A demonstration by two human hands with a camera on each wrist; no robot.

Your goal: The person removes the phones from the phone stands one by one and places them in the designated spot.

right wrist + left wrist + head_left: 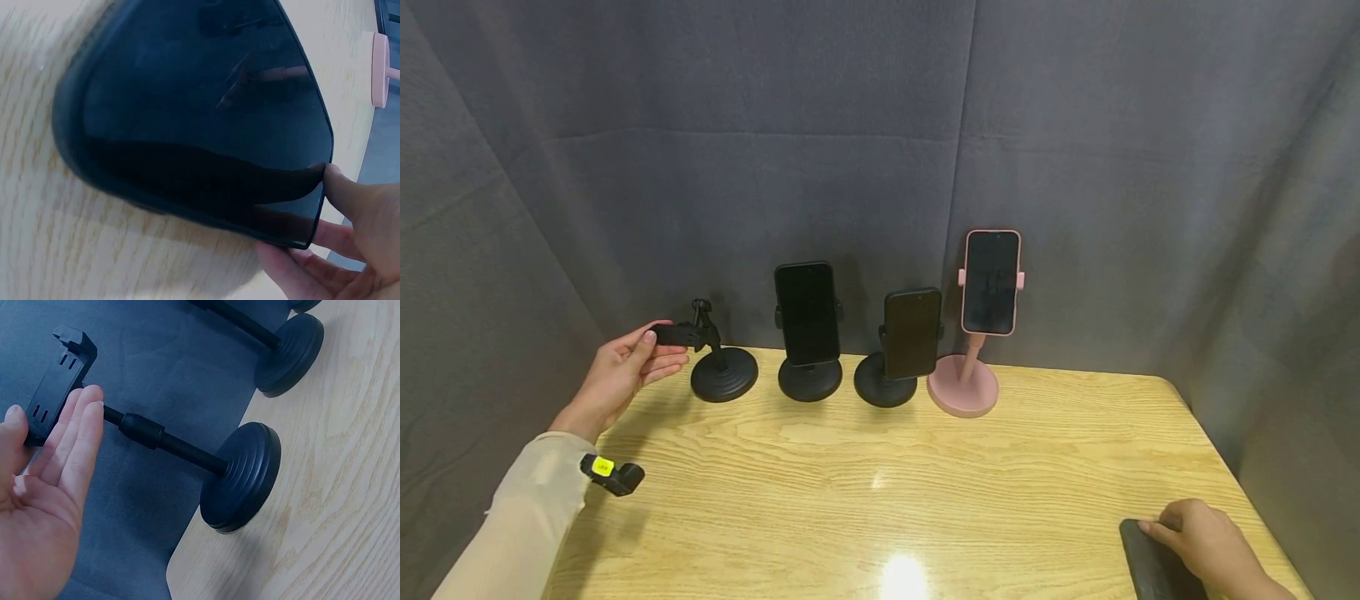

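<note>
My left hand grips the clamp of a black phone stand at the left end of the row. In the left wrist view the clamp is empty, with the thumb at one end and the fingers behind it. Its round base rests on the table. At the front right, my right hand pinches a black smartphone by its edge. The right wrist view shows the phone's dark glossy screen close up, thumb on the edge and fingers underneath.
Two more black stands hold phones, one phone left of the other. Right of them a pink stand carries a pink-edged phone. Behind the wooden table hangs a grey curtain.
</note>
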